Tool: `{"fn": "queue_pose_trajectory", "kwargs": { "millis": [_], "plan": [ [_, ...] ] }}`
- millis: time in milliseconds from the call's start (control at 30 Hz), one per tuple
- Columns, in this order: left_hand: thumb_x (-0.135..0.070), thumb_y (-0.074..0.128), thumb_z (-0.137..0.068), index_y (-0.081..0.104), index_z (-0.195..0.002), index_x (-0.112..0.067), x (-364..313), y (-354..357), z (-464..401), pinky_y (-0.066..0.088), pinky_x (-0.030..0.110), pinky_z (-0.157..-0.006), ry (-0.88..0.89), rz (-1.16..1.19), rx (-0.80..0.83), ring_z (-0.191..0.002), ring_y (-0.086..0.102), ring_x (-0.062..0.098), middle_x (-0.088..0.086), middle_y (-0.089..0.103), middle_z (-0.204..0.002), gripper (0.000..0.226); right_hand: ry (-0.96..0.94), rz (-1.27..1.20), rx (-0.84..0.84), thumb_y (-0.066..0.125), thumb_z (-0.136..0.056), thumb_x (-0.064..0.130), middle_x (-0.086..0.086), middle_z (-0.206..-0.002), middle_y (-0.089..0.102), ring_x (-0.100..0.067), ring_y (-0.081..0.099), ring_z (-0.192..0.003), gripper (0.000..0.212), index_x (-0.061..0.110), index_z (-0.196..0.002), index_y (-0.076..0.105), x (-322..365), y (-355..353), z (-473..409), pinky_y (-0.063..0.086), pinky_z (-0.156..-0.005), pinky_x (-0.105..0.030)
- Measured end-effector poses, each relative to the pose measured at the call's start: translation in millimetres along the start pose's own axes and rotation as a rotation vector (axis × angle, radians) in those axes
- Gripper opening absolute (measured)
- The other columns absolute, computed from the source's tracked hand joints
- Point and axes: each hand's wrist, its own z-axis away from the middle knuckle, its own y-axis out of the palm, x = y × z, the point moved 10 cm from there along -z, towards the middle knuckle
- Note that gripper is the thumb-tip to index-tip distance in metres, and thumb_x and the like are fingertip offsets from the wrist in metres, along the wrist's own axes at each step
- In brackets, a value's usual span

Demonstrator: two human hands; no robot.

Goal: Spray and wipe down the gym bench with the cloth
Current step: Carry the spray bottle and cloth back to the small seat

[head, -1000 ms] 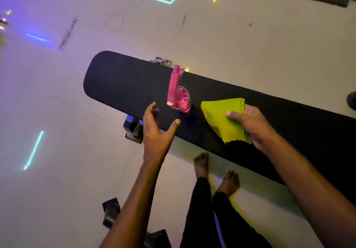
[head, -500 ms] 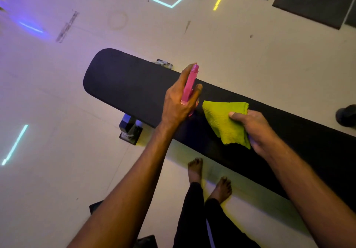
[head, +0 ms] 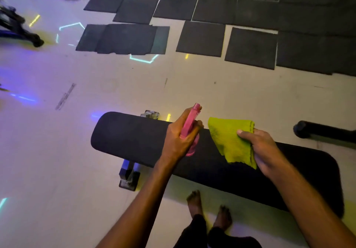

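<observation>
The bench (head: 134, 137) is lying black and padded across the lower middle of the view, its long axis running from the rounded end at left down toward the right. The left hand (head: 179, 139) is clenching a pink spray bottle (head: 189, 126) over the pad; bottle base is sitting at or just above the surface, contact cannot be told. The right hand (head: 264, 151) is pinching a yellow-green cloth (head: 231, 141), thumb on top, cloth hanging just over the pad beside the bottle. Judgement: the unsprayed stretch toward the rounded end is lying nearer the left hand, so the spray likely goes that way, with the cloth following along the long axis. No wet patch is showing. Bare feet are standing on the pale floor (head: 57, 170) by the near edge. Dark mats (head: 250, 45) are covering the far floor; coloured light is reflecting around.
</observation>
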Motion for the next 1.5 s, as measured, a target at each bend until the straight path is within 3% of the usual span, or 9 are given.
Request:
{"fn": "queue_pose_trajectory", "kwargs": {
  "millis": [167, 400, 633, 867, 1033, 1167, 1233, 1367, 1500],
  "plan": [
    [-0.016, 0.061, -0.101, 0.056, -0.142, -0.015, -80, 23, 3, 0.062, 0.034, -0.09, 0.072, 0.011, 0.145, -0.091, 0.076, 0.015, -0.015, 0.069, -0.126, 0.042, -0.1, -0.125, -0.109, 0.06, -0.102, 0.009, -0.006, -0.09, 0.079, -0.018, 0.078, -0.072, 0.01, 0.01, -0.101, 0.07, 51, -43, 71, 0.064, -0.054, -0.034],
    [-0.017, 0.059, -0.103, 0.055, -0.145, -0.014, -162, 68, 25, 0.064, 0.032, -0.083, 0.205, 0.051, 0.342, -0.087, 0.076, 0.018, -0.004, 0.068, -0.134, 0.042, -0.194, -0.274, -0.306, 0.059, -0.103, 0.009, -0.012, -0.106, 0.073, -0.028, 0.07, -0.094, 0.015, 0.009, -0.115, 0.068, 71, -102, 167, 0.056, -0.078, -0.041],
    [-0.032, 0.055, -0.098, 0.054, -0.145, -0.011, -214, 111, 88, 0.062, 0.042, -0.092, 0.274, 0.043, 0.595, -0.097, 0.074, 0.02, 0.005, 0.071, -0.125, 0.053, -0.27, -0.385, -0.519, 0.061, -0.102, 0.013, -0.019, -0.123, 0.071, -0.038, 0.068, -0.111, 0.025, 0.01, -0.127, 0.066, 26, -144, 262, 0.054, -0.101, -0.051],
    [-0.026, 0.057, -0.095, 0.058, -0.141, -0.01, -237, 128, 176, 0.061, 0.046, -0.091, 0.303, 0.051, 0.844, -0.096, 0.074, 0.026, 0.006, 0.072, -0.122, 0.049, -0.319, -0.503, -0.755, 0.063, -0.101, 0.012, -0.017, -0.115, 0.076, -0.031, 0.072, -0.101, 0.011, 0.013, -0.105, 0.073, -41, -153, 373, 0.059, -0.089, -0.042],
    [-0.008, 0.06, -0.102, 0.06, -0.138, -0.007, -241, 127, 233, 0.058, 0.029, -0.078, 0.295, 0.117, 1.024, -0.089, 0.073, 0.017, 0.007, 0.073, -0.113, 0.036, -0.312, -0.583, -0.891, 0.064, -0.1, 0.009, -0.018, -0.125, 0.073, -0.038, 0.069, -0.114, 0.026, 0.01, -0.126, 0.068, -86, -125, 452, 0.055, -0.104, -0.053],
    [-0.031, 0.062, -0.097, 0.064, -0.134, -0.011, -251, 119, 274, 0.061, 0.03, -0.08, 0.376, 0.109, 1.183, -0.09, 0.076, 0.017, 0.002, 0.076, -0.108, 0.043, -0.318, -0.677, -1.035, 0.063, -0.099, 0.006, -0.014, -0.111, 0.076, -0.029, 0.073, -0.096, 0.026, 0.01, -0.124, 0.069, -124, -90, 507, 0.061, -0.083, -0.043],
    [-0.022, 0.064, -0.1, 0.064, -0.135, -0.012, -250, 115, 290, 0.062, 0.031, -0.083, 0.395, 0.108, 1.268, -0.092, 0.076, 0.016, 0.001, 0.076, -0.111, 0.037, -0.315, -0.738, -1.131, 0.063, -0.1, 0.004, -0.012, -0.107, 0.076, -0.026, 0.074, -0.088, 0.028, 0.009, -0.126, 0.069, -146, -67, 531, 0.063, -0.073, -0.04],
    [-0.018, 0.064, -0.099, 0.06, -0.14, -0.008, -243, 96, 322, 0.061, 0.047, -0.091, 0.415, 0.124, 1.436, -0.096, 0.076, 0.029, 0.012, 0.074, -0.119, 0.042, -0.284, -0.867, -1.296, 0.061, -0.1, 0.003, -0.026, -0.126, 0.07, -0.037, 0.068, -0.106, 0.029, 0.007, -0.128, 0.067, -192, -4, 563, 0.055, -0.096, -0.057],
    [-0.018, 0.061, -0.099, 0.061, -0.137, -0.006, -228, 60, 359, 0.061, 0.03, -0.08, 0.428, 0.156, 1.614, -0.078, 0.075, 0.016, 0.005, 0.072, -0.118, 0.039, -0.264, -1.013, -1.46, 0.059, -0.1, 0.001, -0.026, -0.128, 0.067, -0.035, 0.064, -0.11, 0.032, 0.001, -0.132, 0.065, -230, 76, 592, 0.054, -0.094, -0.051]
  ]
}}
